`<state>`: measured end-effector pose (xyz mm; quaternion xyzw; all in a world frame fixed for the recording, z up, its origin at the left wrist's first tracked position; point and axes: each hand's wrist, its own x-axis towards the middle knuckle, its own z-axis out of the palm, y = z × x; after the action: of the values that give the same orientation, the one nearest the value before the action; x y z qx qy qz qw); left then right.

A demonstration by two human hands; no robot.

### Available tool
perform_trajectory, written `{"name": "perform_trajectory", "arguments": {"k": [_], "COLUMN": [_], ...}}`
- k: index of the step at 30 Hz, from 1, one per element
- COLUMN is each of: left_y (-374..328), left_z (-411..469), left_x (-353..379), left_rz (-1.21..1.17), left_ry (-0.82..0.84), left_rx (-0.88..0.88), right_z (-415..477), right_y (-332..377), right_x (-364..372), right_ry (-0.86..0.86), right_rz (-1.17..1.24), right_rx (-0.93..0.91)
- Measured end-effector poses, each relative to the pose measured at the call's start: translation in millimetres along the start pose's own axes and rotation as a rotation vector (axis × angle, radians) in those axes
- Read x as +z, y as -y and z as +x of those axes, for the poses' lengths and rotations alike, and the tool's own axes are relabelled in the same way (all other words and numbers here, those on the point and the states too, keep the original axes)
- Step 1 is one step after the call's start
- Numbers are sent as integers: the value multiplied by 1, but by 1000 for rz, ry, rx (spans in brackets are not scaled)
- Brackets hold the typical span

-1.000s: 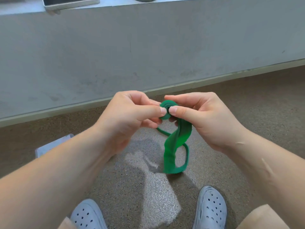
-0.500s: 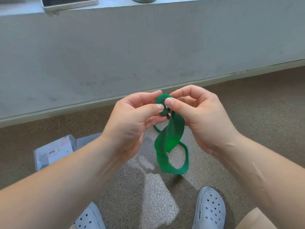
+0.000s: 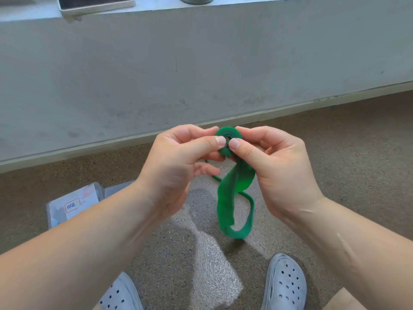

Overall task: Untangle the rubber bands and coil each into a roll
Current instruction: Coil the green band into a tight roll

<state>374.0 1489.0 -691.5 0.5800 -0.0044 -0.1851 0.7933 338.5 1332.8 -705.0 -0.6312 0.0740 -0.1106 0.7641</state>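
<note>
Both hands are up in front of the person, close together, and they hold one green rubber band (image 3: 227, 195) between them. The top end of the band is wound into a small flat roll (image 3: 228, 133), and that roll sits right between the two hands. The left hand (image 3: 176, 166) pinches the roll from its side, with the thumb pressed on the front and the other fingers curled behind. The right hand (image 3: 274, 171) pinches it from the other side in the same way, and the two thumb tips almost touch. The rest of the band hangs down below the hands as a loose, twisted loop. It hangs nearer the right hand, and its low end is in the air above the floor (image 3: 357, 142). Under the left arm, a clear plastic box (image 3: 73, 204) with a red and white label lies on the floor. Below the hands are two pale shoes with holes, the left shoe (image 3: 120, 295) and the right shoe (image 3: 283, 285). Past the hands stands a low grey wall (image 3: 201, 63). On top of it, far up past the left hand, lies a phone (image 3: 96, 3).
</note>
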Motion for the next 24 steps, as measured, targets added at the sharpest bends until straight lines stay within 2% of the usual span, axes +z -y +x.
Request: {"name": "perform_trajectory", "arguments": {"k": [4, 7, 10, 16, 20, 24], "left_y": [-6, -9, -9, -11, -11, -10], "left_z": [8, 7, 4, 3, 5, 6], "left_x": [-8, -11, -11, -11, -11, -9], "left_rz": [297, 332, 343, 168, 1, -79], "left_ry": [38, 135, 165, 94, 59, 48], "left_rx": [19, -43, -39, -71, -82, -65], "right_z": [8, 14, 16, 14, 13, 11], "right_y": [1, 4, 5, 4, 6, 5], "right_x": [-10, -16, -15, -9, -8, -9], "right_ry": [99, 200, 218, 196, 283, 231], "right_rz": [-163, -256, -255, -138, -145, -153], "right_rx": [56, 82, 52, 30, 20, 47]}}
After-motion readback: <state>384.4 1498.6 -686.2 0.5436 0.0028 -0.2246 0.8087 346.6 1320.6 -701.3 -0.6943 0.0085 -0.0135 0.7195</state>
